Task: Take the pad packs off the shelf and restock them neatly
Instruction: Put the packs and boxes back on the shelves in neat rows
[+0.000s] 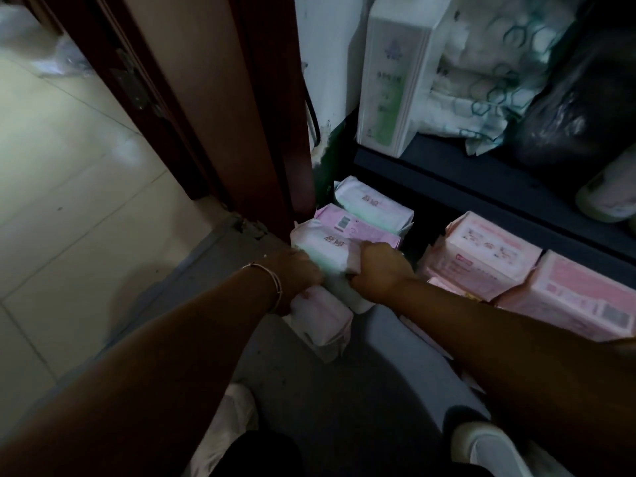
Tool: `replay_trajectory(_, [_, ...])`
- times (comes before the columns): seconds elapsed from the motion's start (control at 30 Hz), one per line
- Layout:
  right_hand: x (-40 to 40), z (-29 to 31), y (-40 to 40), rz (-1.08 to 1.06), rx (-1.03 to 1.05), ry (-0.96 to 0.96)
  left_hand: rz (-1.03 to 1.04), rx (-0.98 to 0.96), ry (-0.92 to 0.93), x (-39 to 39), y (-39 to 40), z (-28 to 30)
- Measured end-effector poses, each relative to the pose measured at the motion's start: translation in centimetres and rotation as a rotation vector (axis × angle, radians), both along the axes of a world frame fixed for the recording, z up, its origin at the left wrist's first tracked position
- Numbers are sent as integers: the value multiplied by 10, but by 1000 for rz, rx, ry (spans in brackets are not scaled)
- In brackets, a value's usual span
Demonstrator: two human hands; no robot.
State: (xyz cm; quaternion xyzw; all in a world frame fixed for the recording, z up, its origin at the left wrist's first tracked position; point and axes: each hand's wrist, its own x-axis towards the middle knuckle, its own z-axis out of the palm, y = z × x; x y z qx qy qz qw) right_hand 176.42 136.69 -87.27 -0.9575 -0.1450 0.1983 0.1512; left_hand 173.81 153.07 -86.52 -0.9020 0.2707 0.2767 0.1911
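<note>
A white and green pad pack [327,251] stands at the front of a row on the bottom level of a dark shelf [481,187]. My left hand [299,273], with a bracelet on its wrist, grips the pack's left end. My right hand [382,270] grips its right end. Behind it stand a pink pack [358,225] and another white and green pack [371,201]. A further white pack [320,321] lies on the floor just below my hands. Larger pink packs [488,259] sit to the right, partly behind my right forearm.
A brown door frame [268,115] rises right beside the row on the left. The upper shelf holds a tall white box [392,77], patterned white packs [481,70] and a black bag [585,108]. My shoes [488,449] stand on the grey floor below.
</note>
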Motion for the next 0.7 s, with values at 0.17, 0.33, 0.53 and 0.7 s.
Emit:
replay_trajectory(0.17, [1, 70, -21, 10, 40, -75, 49, -48, 1, 4, -7, 79])
replay_trajectory(0.33, [12, 166, -50, 36, 51, -262, 12, -89, -81, 17, -33, 175])
replay_trajectory(0.53, [25, 282, -88, -24, 96, -466, 92, -303, -214, 31, -59, 294])
replay_trajectory(0.7, [42, 362, -109, -61, 103, -609, 52, -272, -322, 47, -77, 377])
